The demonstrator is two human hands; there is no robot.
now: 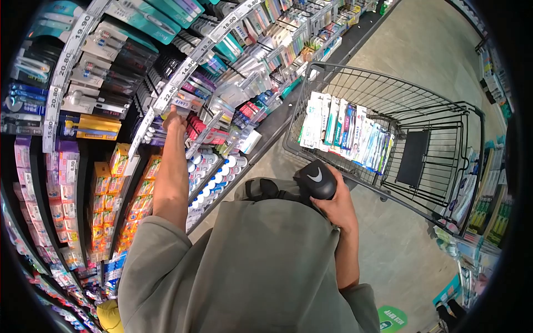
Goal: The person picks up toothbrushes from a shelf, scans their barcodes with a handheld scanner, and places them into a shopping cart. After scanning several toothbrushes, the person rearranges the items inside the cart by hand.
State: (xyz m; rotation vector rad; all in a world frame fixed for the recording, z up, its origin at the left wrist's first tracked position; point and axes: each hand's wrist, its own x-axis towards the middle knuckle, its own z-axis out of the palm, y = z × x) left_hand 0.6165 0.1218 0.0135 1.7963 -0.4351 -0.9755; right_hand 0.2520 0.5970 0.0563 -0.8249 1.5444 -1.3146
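My left hand (174, 120) reaches out to the shelf, its index finger stretched up to the edge of a small white pack with blue lettering (187, 104). The other fingers are partly curled and hard to see. Pink-red packs (200, 129) hang just right of this hand. Close to my waist, my right hand (337, 206) is wrapped round a black, round-topped object with a white swoosh (317, 178). The lower part of that object is hidden, and I cannot tell its kind.
A dark wire shopping cart (438, 201) stands ahead to the right. A row of toothbrush-like packs (347, 129) lies in it. Price strips (166, 96) run along the shelf edges. Orange boxes (101, 191) are stacked on the left, and blue-and-white capped containers (214, 183) stand low down.
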